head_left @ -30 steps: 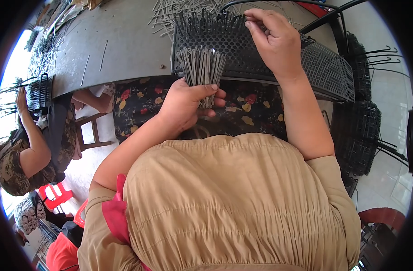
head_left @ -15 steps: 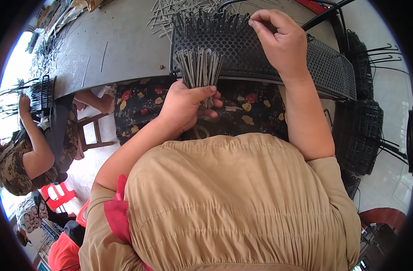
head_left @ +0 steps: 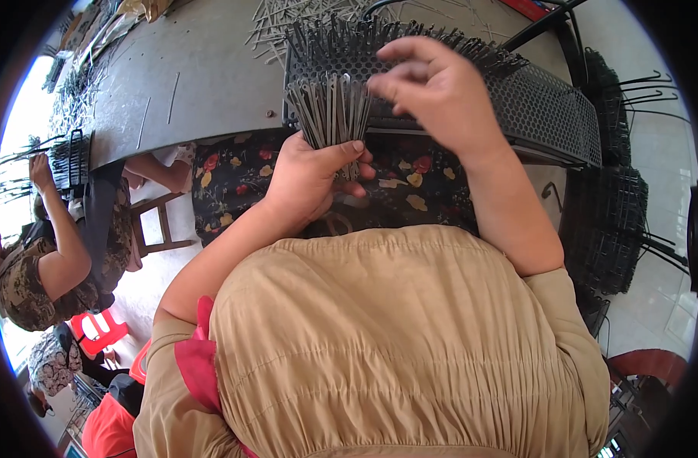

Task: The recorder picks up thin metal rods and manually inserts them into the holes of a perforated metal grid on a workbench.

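Observation:
My left hand [head_left: 307, 172] is closed round a fanned bundle of thin metal strips [head_left: 330, 114], grey and flat, with small holes at their upper ends. Just right of the bundle's top hovers my right hand [head_left: 444, 95], its thumb and forefinger apart and no strip visible between them. Behind both hands lies a long black perforated metal rack [head_left: 547, 111]. Rows of dark strips [head_left: 318, 42] stand up along its far side. My right hand covers part of the rack's middle.
Loose strips [head_left: 280, 23] lie heaped on the grey table [head_left: 211, 61] beyond the rack. Black racks with hooks [head_left: 612, 221] are stacked at the right. A co-worker [head_left: 55, 259] sits at the left beside another rack. A floral cloth [head_left: 417, 183] hangs below the table edge.
My right hand has come left and nearer, from the rack's standing strips to beside the bundle, and its fingers have parted. The rack's far row shows more. My left hand keeps its hold.

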A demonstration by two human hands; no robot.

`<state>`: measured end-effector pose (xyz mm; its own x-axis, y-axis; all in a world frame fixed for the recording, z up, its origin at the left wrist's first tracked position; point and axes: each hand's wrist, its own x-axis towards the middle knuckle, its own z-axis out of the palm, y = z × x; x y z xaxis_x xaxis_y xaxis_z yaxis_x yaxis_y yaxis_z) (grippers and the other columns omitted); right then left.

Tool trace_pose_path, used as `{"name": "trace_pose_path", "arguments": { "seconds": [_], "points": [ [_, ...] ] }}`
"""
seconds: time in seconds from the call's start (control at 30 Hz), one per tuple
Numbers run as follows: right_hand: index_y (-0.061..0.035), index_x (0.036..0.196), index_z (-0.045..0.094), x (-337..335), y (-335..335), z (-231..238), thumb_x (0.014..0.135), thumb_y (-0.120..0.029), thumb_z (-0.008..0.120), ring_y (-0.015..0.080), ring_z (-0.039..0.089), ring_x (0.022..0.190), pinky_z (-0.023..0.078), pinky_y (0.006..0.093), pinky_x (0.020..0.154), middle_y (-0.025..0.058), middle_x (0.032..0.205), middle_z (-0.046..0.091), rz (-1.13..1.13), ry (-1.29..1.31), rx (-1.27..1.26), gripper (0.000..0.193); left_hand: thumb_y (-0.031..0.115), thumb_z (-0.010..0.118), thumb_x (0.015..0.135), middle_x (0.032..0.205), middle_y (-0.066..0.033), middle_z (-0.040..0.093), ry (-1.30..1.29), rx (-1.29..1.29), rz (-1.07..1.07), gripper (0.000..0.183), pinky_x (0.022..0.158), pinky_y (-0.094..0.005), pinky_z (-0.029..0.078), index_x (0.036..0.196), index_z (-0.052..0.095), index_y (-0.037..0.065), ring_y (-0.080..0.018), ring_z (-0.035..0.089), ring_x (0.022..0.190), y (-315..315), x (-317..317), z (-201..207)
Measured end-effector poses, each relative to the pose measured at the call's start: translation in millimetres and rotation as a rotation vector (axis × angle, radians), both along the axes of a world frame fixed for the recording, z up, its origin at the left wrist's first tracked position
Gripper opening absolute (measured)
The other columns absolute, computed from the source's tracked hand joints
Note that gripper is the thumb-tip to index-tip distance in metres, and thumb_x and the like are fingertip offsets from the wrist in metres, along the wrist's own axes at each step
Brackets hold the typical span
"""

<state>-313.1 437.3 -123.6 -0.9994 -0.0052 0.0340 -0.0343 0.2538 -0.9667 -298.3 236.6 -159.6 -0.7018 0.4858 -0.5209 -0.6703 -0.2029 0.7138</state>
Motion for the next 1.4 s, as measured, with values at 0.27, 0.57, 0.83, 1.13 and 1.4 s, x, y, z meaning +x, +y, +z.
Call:
{"name": "trace_pose_path", "arguments": {
  "seconds": [0.27, 0.57, 0.83, 1.13, 1.4],
  "points": [
    [-0.0007, 0.101, 0.066, 11, -4, -6, 0.084, -0.010, 0.072, 0.0059, 0.060, 0.068, 0.050, 0.0217, 0.056, 0.0032, 0.083, 0.070, -0.019, -0.112, -0.236, 0.020, 0.006, 0.064, 0.090, 0.090, -0.0103, 0.068, 0.053, -0.002, -0.021, 0.020, 0.057, -0.0315, 0.056, 0.110, 0.062, 0.002, -0.0195, 0.067, 0.077, 6, -4, 14],
    [-0.0015, 0.103, 0.064, 20, -5, -13, 0.087, -0.005, 0.068, 0.0067, 0.062, 0.071, 0.051, 0.0206, 0.057, 0.0038, 0.085, 0.069, -0.051, -0.072, -0.264, 0.017, 0.006, 0.063, 0.091, 0.092, -0.0099, 0.069, 0.058, -0.059, -0.026, 0.021, 0.055, -0.0285, 0.054, 0.111, 0.062, 0.001, -0.0183, 0.067, 0.075, 8, 4, 13],
    [0.0003, 0.104, 0.061, -2, 43, -6, 0.089, 0.000, 0.065, 0.0179, 0.071, 0.081, 0.058, 0.0244, 0.059, 0.0144, 0.092, 0.071, -0.251, 0.194, -0.363, 0.016, 0.007, 0.064, 0.089, 0.087, -0.0108, 0.069, 0.086, -0.169, -0.075, 0.012, 0.050, -0.0273, 0.049, 0.098, 0.062, 0.000, -0.0169, 0.066, 0.070, 1, 1, 0],
    [0.0022, 0.099, 0.060, -14, 78, -18, 0.090, 0.002, 0.066, 0.0145, 0.069, 0.077, 0.056, 0.0217, 0.062, 0.0154, 0.093, 0.071, -0.444, 0.545, -0.150, 0.011, 0.008, 0.066, 0.087, 0.083, -0.0095, 0.067, 0.020, -0.181, -0.055, 0.012, 0.050, -0.0265, 0.046, 0.096, 0.062, 0.001, -0.0165, 0.065, 0.070, 2, 1, 1],
    [0.0024, 0.097, 0.060, -17, 83, -18, 0.089, 0.003, 0.066, 0.0144, 0.068, 0.073, 0.055, 0.0217, 0.060, 0.0169, 0.093, 0.071, -0.399, 0.522, -0.250, 0.011, 0.009, 0.065, 0.087, 0.084, -0.0082, 0.067, 0.017, -0.191, -0.062, 0.012, 0.053, -0.0279, 0.046, 0.097, 0.062, 0.003, -0.0171, 0.065, 0.071, 4, 1, -1]
  ]
}}
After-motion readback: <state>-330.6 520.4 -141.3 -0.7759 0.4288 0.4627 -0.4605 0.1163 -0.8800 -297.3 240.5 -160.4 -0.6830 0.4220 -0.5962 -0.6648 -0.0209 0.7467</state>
